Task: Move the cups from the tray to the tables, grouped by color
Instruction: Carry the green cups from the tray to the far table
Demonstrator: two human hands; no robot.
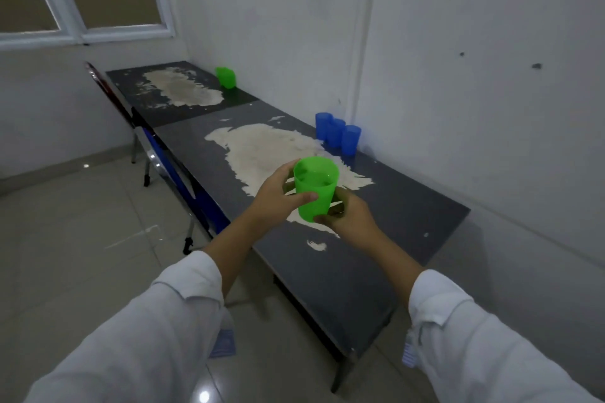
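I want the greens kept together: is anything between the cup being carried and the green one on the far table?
Nothing visible blocks the way. Both hands, left hand and right hand, hold the green cup above the near table. The blue cups stand aside by the wall, and the tabletop toward the far green cup is bare.

Two arms reach into view from the bottom edge, each in a long white shirt sleeve of thin woven cloth. The left white sleeve (137, 334) is loose and creased, with a seam fold running across it near the cuff, and its cuff ends partway down the forearm. The right white sleeve (484, 343) ends in a turned-back, rumpled cuff, and a small pale striped tag or label shows at its lower edge. Beyond both cuffs the forearms, the left hand (276, 198) and the right hand (352, 219) are bare, with no rings, watch or gloves visible.
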